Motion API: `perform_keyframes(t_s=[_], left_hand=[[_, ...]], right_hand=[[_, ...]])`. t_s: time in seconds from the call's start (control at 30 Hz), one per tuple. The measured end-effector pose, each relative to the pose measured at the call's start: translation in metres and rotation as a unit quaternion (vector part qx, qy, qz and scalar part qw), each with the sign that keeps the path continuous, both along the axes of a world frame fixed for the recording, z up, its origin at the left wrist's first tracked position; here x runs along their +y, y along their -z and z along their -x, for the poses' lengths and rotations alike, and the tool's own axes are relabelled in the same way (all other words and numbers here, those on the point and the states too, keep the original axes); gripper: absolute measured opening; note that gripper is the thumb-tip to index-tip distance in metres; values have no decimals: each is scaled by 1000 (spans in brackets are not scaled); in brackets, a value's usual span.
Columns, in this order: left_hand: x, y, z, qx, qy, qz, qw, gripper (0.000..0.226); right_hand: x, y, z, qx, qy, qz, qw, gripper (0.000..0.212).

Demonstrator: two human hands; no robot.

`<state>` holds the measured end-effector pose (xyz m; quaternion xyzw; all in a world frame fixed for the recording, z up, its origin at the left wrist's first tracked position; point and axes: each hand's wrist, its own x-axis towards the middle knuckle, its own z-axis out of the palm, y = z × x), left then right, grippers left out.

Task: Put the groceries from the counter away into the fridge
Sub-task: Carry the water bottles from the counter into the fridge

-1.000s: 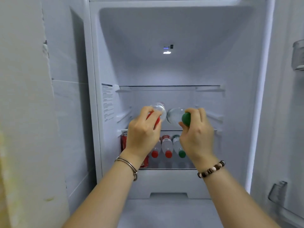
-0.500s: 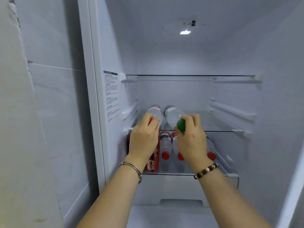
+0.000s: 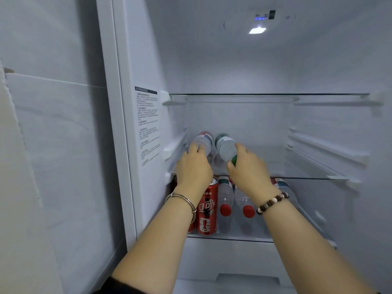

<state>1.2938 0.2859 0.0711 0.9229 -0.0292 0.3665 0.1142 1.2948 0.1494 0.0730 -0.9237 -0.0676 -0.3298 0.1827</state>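
Both arms are reaching into an open fridge [image 3: 118, 145], seen from the person's own head. The left hand [image 3: 194, 169] is curling over the cap end of a clear water bottle with a red label [image 3: 203, 140], which is lying on its side on the middle glass shelf [image 3: 307, 168], close to the left wall. The right hand [image 3: 249, 168] is gripping the neck of a second clear bottle with a green label [image 3: 224, 145]; its green cap [image 3: 234, 160] is peeking out between thumb and fingers. The two bottles are lying side by side, bases pointing to the back of the fridge. On the shelf below, a red soda can [image 3: 206, 209] is standing upright, and more water bottles with red caps [image 3: 226, 200] are lying beside it. A silver bangle [image 3: 183, 199] is circling the left wrist, and a beaded bracelet [image 3: 272, 202] the right.
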Motion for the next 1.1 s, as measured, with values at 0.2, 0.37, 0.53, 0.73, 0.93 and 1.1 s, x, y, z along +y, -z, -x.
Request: perform_keyframes(t_s=[0.2,0.37,0.53,0.73,0.93,1.1], left_hand=[[8,-7,-19,57,-6,66,996,52],[9,-8,-27,48,-33,131,990,30],[9,-8,-36,20,-36,139,989,21],[10,-4,-36,-42,-18,170,984,17],[12,-3,-32,-73,1,198,977,15],[12,-3,-35,-62,-4,192,979,14]], right_hand=[[18,-10,-24,56,-43,-34,997,40],[28,-12,-33,80,-95,-85,989,44],[31,-19,-43,143,-146,-131,970,53],[34,-25,-56,197,-175,-164,951,66],[32,-28,-57,207,-191,-157,947,72],[33,-24,-56,190,-172,-142,956,75]])
